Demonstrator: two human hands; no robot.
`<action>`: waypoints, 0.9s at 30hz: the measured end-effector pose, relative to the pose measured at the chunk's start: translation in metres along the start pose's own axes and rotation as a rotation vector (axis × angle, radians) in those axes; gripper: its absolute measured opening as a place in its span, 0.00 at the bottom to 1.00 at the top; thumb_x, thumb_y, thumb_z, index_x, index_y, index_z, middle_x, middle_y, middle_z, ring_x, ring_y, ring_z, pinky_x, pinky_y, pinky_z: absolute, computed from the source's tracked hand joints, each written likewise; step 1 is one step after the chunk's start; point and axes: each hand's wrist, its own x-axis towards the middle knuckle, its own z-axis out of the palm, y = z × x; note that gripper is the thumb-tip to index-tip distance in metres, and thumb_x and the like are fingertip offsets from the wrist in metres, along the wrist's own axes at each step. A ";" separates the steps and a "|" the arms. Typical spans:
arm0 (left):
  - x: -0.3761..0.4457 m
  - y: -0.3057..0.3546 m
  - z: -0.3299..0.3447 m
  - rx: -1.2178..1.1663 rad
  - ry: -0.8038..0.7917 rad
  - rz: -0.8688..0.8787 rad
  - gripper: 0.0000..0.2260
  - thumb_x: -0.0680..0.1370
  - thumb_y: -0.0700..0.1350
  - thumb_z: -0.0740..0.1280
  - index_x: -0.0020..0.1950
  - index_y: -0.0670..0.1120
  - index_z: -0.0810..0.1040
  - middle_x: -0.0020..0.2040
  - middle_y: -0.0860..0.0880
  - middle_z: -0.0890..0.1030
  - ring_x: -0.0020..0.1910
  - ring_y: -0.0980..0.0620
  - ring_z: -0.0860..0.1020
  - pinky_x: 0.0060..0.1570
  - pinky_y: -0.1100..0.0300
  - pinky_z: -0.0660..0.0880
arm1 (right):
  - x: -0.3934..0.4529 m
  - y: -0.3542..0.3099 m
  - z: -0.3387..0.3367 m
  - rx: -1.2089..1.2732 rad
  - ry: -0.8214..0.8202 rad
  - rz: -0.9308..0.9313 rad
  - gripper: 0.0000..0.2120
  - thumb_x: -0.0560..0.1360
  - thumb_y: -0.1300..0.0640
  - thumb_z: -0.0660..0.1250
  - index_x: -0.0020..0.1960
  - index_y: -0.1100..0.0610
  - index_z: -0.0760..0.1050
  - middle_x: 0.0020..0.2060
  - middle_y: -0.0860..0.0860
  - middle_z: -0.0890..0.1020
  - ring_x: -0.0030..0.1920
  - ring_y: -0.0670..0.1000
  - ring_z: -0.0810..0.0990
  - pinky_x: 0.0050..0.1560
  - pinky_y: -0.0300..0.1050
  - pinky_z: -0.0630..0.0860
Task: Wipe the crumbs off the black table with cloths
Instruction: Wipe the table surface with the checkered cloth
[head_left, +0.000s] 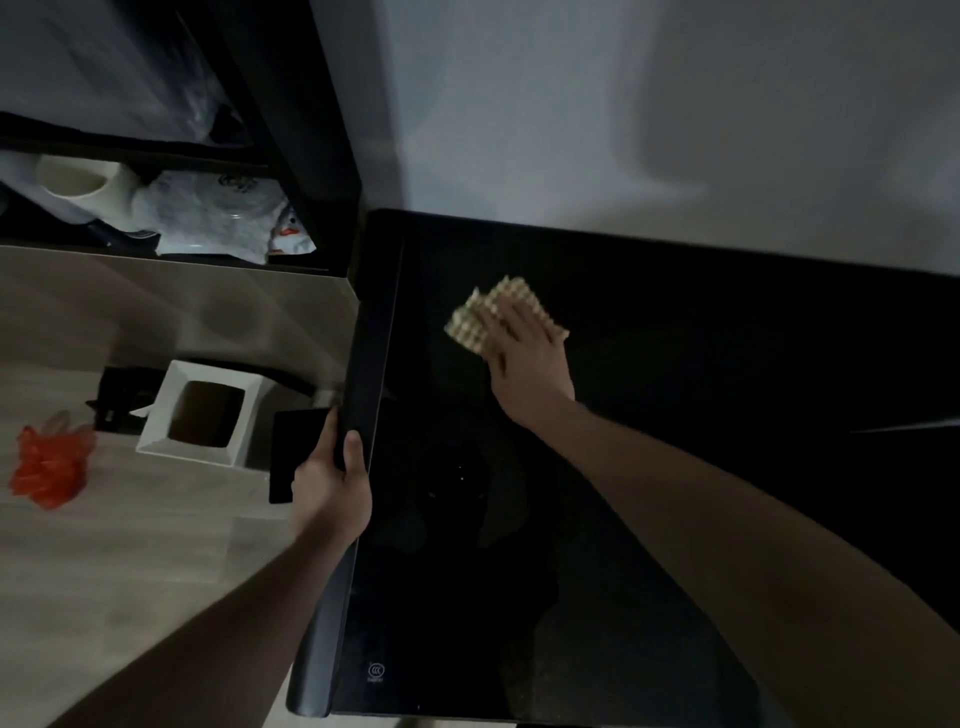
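Checked cloth (493, 317) lies upper centre on the black bench (675, 415); we press it flat under our right hand (524, 358), fingers straight, to sweep crumbs, while our left hand (335, 483) grips the bench's left edge for bracing.

A white box (200, 413) with a square opening on top stands on the pale wooden floor (130, 545). To the left of the box lies a crumpled orange plastic bag (49, 465). Just behind the box there is a small black object (122, 397), too dark to tell what it is. At the right side of the box a flat black panel (291, 452) stands upright. Far behind the box is a dark shelf unit (291, 156), holding a white paper roll (85, 182) and white plastic bags (208, 218). A grey wall (675, 104) rises to the right of the shelf.
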 end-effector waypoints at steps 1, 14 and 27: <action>-0.001 0.002 -0.001 0.011 0.000 -0.003 0.21 0.84 0.55 0.53 0.77 0.58 0.63 0.52 0.49 0.84 0.43 0.47 0.79 0.43 0.54 0.74 | -0.023 -0.005 0.002 0.012 -0.016 -0.057 0.28 0.81 0.56 0.59 0.81 0.50 0.64 0.82 0.51 0.63 0.82 0.54 0.60 0.79 0.59 0.59; -0.008 0.013 -0.007 0.024 -0.013 -0.077 0.23 0.83 0.58 0.53 0.78 0.60 0.59 0.58 0.43 0.83 0.58 0.38 0.80 0.55 0.46 0.76 | -0.280 -0.026 0.004 0.380 -0.156 -0.165 0.27 0.77 0.60 0.67 0.73 0.40 0.72 0.66 0.39 0.81 0.64 0.37 0.79 0.64 0.40 0.74; -0.007 0.016 -0.004 0.070 -0.006 -0.067 0.21 0.84 0.55 0.52 0.78 0.59 0.60 0.43 0.47 0.81 0.41 0.43 0.81 0.40 0.53 0.75 | 0.008 0.126 -0.096 0.292 0.079 0.203 0.23 0.86 0.62 0.58 0.80 0.53 0.65 0.79 0.51 0.68 0.80 0.54 0.64 0.81 0.54 0.61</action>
